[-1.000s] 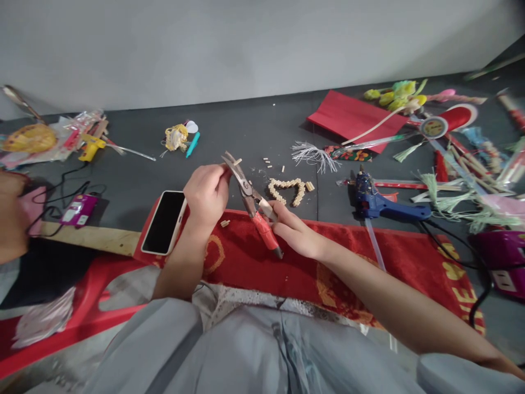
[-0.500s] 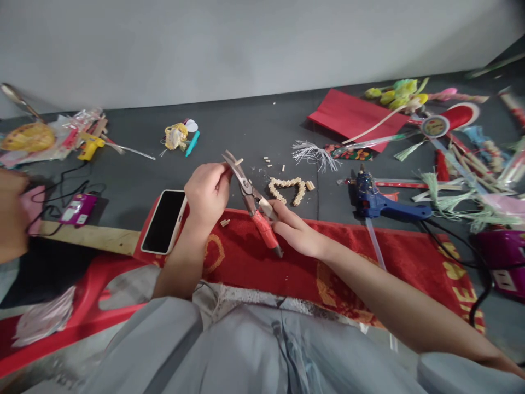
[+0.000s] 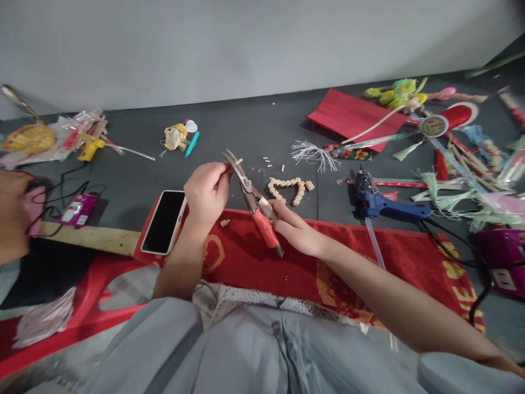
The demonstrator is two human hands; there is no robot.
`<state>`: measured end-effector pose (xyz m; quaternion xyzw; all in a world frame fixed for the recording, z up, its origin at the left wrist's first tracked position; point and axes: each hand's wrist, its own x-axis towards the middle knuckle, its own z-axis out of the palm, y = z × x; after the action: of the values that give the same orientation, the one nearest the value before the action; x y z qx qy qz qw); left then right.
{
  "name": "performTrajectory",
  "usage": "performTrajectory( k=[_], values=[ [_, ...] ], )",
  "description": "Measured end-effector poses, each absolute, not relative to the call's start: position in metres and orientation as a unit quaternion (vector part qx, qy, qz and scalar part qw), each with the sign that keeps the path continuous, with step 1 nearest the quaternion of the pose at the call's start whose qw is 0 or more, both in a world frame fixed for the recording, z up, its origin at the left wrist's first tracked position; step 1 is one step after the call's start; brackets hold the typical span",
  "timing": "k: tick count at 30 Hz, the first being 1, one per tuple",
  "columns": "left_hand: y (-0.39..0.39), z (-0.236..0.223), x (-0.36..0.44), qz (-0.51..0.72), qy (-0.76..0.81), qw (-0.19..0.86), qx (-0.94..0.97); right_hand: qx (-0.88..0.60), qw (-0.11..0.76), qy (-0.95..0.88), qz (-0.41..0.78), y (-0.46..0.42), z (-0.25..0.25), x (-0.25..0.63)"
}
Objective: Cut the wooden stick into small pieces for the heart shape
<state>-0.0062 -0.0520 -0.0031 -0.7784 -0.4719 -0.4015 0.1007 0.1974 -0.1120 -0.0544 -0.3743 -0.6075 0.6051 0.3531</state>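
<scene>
My right hand (image 3: 296,230) grips a pair of metal snips (image 3: 266,229) with red-wrapped handles, their jaws pointing up and left. My left hand (image 3: 207,191) is closed in a pinch at the jaws. A short pale stick end (image 3: 239,161) pokes out past the blades; the rest of that stick is hidden by the fingers and jaws. Just beyond my right hand, a heart-shaped outline of small pale stick pieces (image 3: 283,198) lies on the dark table. A few loose cut pieces (image 3: 266,161) are above it, and a few more (image 3: 225,222) rest on the red towel (image 3: 246,262).
A phone (image 3: 163,221) lies left of my left forearm. To the right are a blue glue gun (image 3: 371,202), red paper (image 3: 348,120), a red ribbon spool (image 3: 435,126) and tassels. On the left are a yellow glue gun (image 3: 90,145), a purple box (image 3: 80,209) and part of another person.
Almost nothing differs. Both hands and the snips stay in place, with the stick end still at the jaws.
</scene>
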Motion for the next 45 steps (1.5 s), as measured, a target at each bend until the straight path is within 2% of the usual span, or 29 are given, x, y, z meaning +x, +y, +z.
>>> performTrajectory(
  k=[32, 41, 45],
  values=[
    [-0.0513, -0.0052, -0.0070, -0.407, -0.468, 0.079, -0.780, -0.375, 0.343, -0.589, 0.628, -0.1114, -0.0542, 0.1954],
    [-0.0502, -0.0063, -0.0074, -0.406, -0.471, 0.085, -0.779, -0.390, 0.358, -0.600, 0.599, -0.1133, -0.0503, 0.1952],
    [-0.0499, -0.0056, -0.0078, -0.396, -0.481, 0.075, -0.779, -0.383, 0.330, -0.603, 0.618, -0.1130, -0.0478, 0.1977]
  ],
)
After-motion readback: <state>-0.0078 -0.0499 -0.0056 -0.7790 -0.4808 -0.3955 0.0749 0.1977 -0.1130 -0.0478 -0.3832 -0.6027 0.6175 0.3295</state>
